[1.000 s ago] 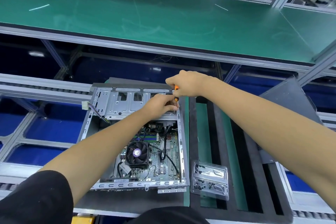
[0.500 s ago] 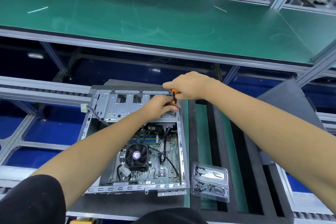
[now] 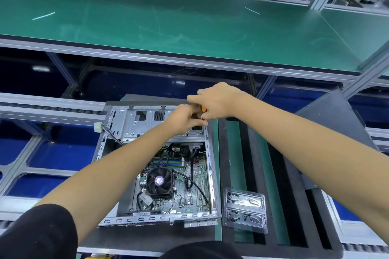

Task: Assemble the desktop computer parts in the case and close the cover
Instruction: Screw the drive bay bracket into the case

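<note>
At the near edge of the work surface, a clear screw tray (image 3: 245,210) is laid just beside the open case (image 3: 211,174), to its right. Inside the case, the motherboard (image 3: 181,187) with its fan (image 3: 159,181) is seated — the fastening step is judged to be in hand, and the cover is not yet fitted. Farther back, over the drive cage (image 3: 134,126) at the far right corner, both hands are brought together. An orange-handled screwdriver (image 3: 203,109) is gripped by the right hand (image 3: 219,101), fingers curled round it. The left hand (image 3: 185,120) is curled at the shaft below; whether the shaft or a screw is pinched cannot be told. The next move calls for a tip kept square in the screw head — steady downward pressure is advised. A dark panel (image 3: 332,115), probably the cover, is propped at far right.
</note>
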Tool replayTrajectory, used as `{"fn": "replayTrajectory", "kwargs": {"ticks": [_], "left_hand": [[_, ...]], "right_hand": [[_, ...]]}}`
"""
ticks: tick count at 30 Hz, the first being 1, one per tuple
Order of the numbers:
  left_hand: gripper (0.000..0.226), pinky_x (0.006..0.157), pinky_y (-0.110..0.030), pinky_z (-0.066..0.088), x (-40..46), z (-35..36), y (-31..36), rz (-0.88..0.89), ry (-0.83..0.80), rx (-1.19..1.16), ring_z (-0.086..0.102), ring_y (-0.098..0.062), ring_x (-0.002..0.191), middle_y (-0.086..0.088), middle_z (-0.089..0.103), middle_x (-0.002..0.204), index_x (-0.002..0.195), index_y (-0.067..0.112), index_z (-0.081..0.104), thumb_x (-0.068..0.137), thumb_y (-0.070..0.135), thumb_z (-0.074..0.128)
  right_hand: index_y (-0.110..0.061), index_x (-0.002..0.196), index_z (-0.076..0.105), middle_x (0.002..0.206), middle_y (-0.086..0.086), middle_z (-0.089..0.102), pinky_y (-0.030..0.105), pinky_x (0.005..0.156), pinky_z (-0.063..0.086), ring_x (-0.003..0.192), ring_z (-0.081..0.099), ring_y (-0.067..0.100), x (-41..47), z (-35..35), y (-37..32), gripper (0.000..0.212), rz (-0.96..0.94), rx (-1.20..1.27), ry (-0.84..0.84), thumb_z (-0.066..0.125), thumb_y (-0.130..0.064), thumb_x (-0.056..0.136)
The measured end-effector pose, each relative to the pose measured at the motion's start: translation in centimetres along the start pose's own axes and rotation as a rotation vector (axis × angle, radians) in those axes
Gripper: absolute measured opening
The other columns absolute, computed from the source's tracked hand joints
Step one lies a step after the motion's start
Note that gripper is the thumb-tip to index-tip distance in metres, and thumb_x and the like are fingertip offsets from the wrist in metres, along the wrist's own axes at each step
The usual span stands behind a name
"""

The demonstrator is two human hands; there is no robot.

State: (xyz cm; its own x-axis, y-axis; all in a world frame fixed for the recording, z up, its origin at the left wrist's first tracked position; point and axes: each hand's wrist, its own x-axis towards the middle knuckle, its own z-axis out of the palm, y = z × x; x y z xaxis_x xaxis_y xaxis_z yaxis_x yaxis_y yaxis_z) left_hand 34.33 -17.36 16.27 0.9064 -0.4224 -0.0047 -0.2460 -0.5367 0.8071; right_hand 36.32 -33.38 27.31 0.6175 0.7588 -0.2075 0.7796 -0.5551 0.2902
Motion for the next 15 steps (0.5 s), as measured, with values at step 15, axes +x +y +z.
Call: {"fn": "replayTrajectory", "kwargs": {"ticks": [15], "left_hand": [[0.016,0.09,-0.041,0.054,0.1,-1.5,1.9,-0.016,-0.065,-0.088,0.068,-0.022,0.09,-0.005,0.074,0.091,0.094,0.008,0.07,0.087,0.017,0.08]], "right_hand": [[-0.03,0.114,0.046,0.087,-0.007,0.057,0.03,0.049,0.027,0.056,0.041,0.01,-1.2,-0.4,0.6,0.021,-0.016,0.033,-0.049,0.048,-0.03,0.093]]}}
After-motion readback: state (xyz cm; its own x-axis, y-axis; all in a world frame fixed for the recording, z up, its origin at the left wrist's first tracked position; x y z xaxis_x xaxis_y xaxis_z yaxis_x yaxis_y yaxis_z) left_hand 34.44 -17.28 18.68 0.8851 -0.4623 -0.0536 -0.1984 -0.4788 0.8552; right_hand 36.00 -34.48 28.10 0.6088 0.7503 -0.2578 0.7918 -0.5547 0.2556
